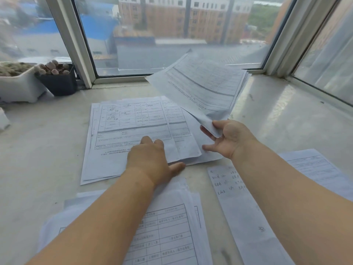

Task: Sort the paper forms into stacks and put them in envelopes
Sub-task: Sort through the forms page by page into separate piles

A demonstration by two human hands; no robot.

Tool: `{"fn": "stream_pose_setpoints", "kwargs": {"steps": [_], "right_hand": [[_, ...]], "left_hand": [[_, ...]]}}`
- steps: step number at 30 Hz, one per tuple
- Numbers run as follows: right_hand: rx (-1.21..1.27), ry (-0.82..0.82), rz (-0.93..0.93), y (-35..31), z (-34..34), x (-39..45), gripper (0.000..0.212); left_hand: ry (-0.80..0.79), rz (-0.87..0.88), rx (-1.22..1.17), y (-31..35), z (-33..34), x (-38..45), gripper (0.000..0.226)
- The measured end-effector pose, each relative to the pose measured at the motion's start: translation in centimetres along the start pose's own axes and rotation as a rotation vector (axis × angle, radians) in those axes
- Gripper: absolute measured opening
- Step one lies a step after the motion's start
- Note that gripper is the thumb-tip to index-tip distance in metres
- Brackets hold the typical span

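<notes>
A loose pile of printed forms (pixel 131 121) lies on the pale windowsill counter (pixel 38 150) in the middle. My left hand (pixel 150 161) rests flat on the pile's near edge, fingers straight. My right hand (pixel 227 138) pinches the corner of a thin bundle of forms (pixel 202 87) and holds it lifted and tilted above the pile's right side. A second stack of forms (pixel 172 236) lies near me under my left forearm. A handwritten sheet (pixel 240 203) and another printed form (pixel 315 167) lie at the right, partly hidden by my right arm.
A white planter (pixel 19 87) and a black pot of succulents (pixel 57 81) stand at the back left by the window frame (pixel 80 44). Windows close off the back and right sides. Bare counter shows at the left and far right.
</notes>
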State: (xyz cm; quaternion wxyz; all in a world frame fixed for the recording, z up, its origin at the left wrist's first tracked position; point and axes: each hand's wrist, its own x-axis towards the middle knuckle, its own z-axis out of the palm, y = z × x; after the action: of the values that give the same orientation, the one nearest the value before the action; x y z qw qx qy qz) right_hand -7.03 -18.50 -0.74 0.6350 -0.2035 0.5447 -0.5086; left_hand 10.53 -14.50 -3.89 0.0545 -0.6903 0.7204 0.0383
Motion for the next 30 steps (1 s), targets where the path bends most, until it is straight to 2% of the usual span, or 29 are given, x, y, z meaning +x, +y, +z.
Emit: {"fn": "stream_pose_setpoints", "kwargs": {"steps": [2,5,7,9,10,12,14,16,20,22,25,28,30], "right_hand": [[-0.004,0.009,0.014,-0.1,-0.4,0.1,0.025],[-0.048,-0.072,0.077,0.6,0.4,0.0,0.016],[-0.058,-0.134,0.094,1.1,1.3,0.1,0.018],[0.033,-0.175,0.053,0.9,1.8,0.1,0.026],[0.084,-0.165,0.011,0.5,1.7,0.1,0.028],[0.115,-0.078,-0.094,-1.1,0.8,-0.4,0.027],[0.01,0.031,-0.179,-2.7,-0.9,-1.2,0.031],[-0.19,0.105,-0.211,-3.9,-3.0,-1.9,0.035],[-0.577,0.109,-0.158,-4.6,-5.0,-3.3,0.036],[-0.692,0.063,-0.112,-4.0,-4.1,-3.5,0.034],[-0.74,-0.027,-0.041,-2.3,-1.7,-2.9,0.032],[-0.753,-0.104,0.034,-0.5,0.1,-1.4,0.028],[-0.872,-0.093,0.049,0.6,0.4,-0.2,0.026]], "left_hand": [[0.049,0.015,-0.031,-0.4,0.1,0.0,0.073],[0.098,0.031,-0.009,-0.7,0.2,-0.1,0.05],[0.124,0.039,0.019,-0.9,0.2,-0.1,0.03],[0.149,0.028,0.018,-1.6,0.3,0.2,0.02],[0.182,0.0,-0.042,-2.3,0.5,0.4,0.016],[0.312,-0.098,-0.316,-4.2,1.1,0.7,0.01],[0.42,-0.242,-0.653,-5.6,1.6,0.4,0.017],[0.443,-0.372,-0.933,-6.1,1.8,-0.2,0.021],[0.402,-0.501,-1.241,-6.3,2.2,-0.8,0.025],[0.38,-0.522,-1.34,-6.5,2.4,-0.8,0.028],[0.386,-0.529,-1.403,-6.4,2.0,-1.3,0.025],[0.427,-0.466,-1.435,-6.1,1.9,-1.9,0.027],[0.435,-0.431,-1.419,-5.9,2.2,-1.9,0.03]]}}
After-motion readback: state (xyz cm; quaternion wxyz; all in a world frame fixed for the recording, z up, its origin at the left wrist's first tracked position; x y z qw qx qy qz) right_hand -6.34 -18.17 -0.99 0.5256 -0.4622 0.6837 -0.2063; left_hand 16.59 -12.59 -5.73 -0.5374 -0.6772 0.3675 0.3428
